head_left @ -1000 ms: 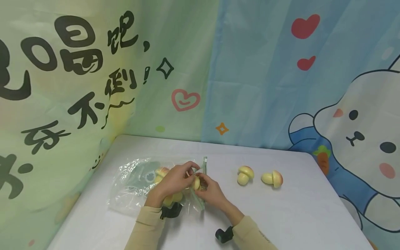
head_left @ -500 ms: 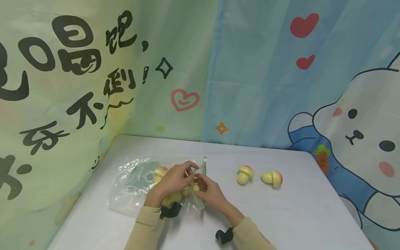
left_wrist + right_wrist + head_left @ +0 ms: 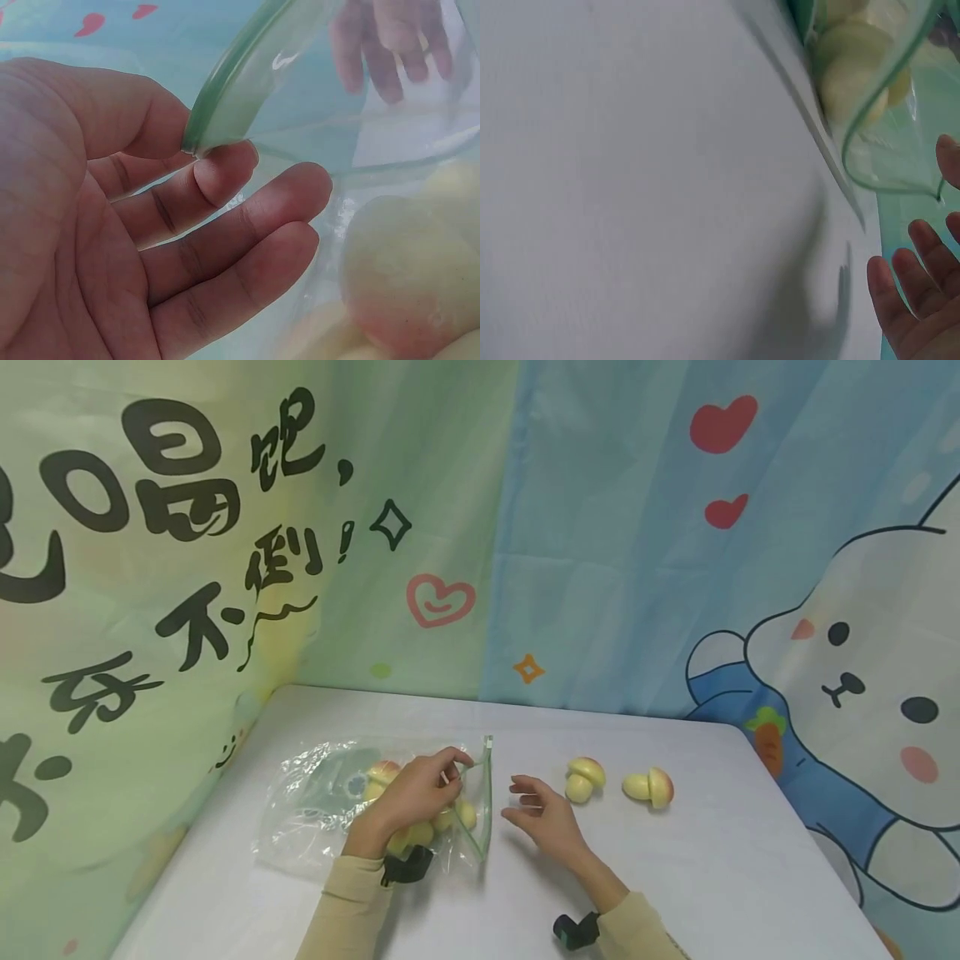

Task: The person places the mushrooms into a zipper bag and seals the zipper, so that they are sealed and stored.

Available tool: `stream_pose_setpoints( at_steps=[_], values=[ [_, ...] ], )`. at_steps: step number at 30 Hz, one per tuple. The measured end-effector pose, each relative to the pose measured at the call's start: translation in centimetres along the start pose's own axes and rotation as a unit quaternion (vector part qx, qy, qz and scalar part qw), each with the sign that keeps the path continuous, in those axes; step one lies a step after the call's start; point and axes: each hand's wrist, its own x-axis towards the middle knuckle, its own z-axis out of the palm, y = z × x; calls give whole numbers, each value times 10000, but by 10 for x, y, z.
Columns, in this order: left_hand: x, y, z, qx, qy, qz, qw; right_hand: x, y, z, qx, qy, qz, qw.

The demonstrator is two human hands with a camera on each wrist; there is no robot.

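A clear zip bag with a green zip edge lies on the table, its mouth toward the right. Several mushrooms, yellow with reddish caps, are inside, one mushroom showing close up through the plastic. My left hand pinches the green zip edge between thumb and index finger, holding the mouth apart; its other fingers lie loosely bent. Just right of the mouth hovers my right hand, fingers spread and nothing in them. Beyond it are two more mushrooms: one upright mushroom and one mushroom on its side.
The white table reaches back to a printed cloth backdrop with hearts, lettering and a cartoon rabbit. Small black wrist cameras sit at both cuffs.
A mushroom that my right hand held at the bag's mouth is now inside the bag. My right hand has drawn back to the right, empty. The left hand keeps its pinch.
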Motion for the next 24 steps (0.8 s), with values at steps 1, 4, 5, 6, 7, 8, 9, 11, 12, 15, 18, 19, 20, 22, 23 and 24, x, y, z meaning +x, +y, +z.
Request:
stream_pose_setpoints(
  at_steps=[1, 4, 5, 6, 7, 8, 9, 11, 12, 15, 18, 19, 20, 22, 23, 24],
  values=[
    [0, 0, 0, 14, 1, 24, 10000, 0, 2, -5, -44, 143, 4, 9999],
    [0, 0, 0, 28, 0, 13, 10000, 2, 7, -18, -158, 811, -91, 9965],
    [0, 0, 0, 21, 0, 30, 10000, 3, 9, -22, -222, 1107, -153, 9935],
    [0, 0, 0, 24, 3, 37, 10000, 3, 11, -26, -227, 1420, -211, 9894],
    [0, 0, 0, 22, 0, 30, 10000, 4, 13, -30, -253, 1760, -249, 9838],
    [0, 0, 0, 27, -3, 21, 10000, 5, 15, -34, -266, 2075, -276, 9775],
    [0, 0, 0, 28, -2, 36, 10000, 6, 17, -37, -295, 2343, -249, 9714],
    [-1, 1, 1, 48, -2, 52, 10000, 7, 22, -42, -397, 2718, -192, 9613],
    [-1, 1, 1, 65, 3, 49, 10000, 7, 24, -45, -452, 2836, -131, 9578],
    [-2, 2, 0, 90, 11, 55, 9999, 8, 29, -52, -713, 2935, 51, 9533],
    [-2, 3, 0, 116, 16, 61, 9999, 7, 32, -56, -908, 2950, 218, 9509],
    [-2, 3, 0, 114, 12, 68, 9999, 7, 33, -57, -955, 2939, 294, 9506],
    [-2, 3, 0, 113, 7, 68, 9999, 7, 34, -58, -999, 2931, 385, 9501],
    [-2, 3, 0, 102, -3, 78, 9999, 6, 37, -60, -1090, 2832, 583, 9511],
    [-2, 3, 0, 98, -7, 83, 9999, 6, 38, -61, -1102, 2747, 695, 9527],
    [-2, 3, 0, 97, -6, 89, 9999, 6, 39, -61, -1110, 2635, 816, 9548]
  ],
)
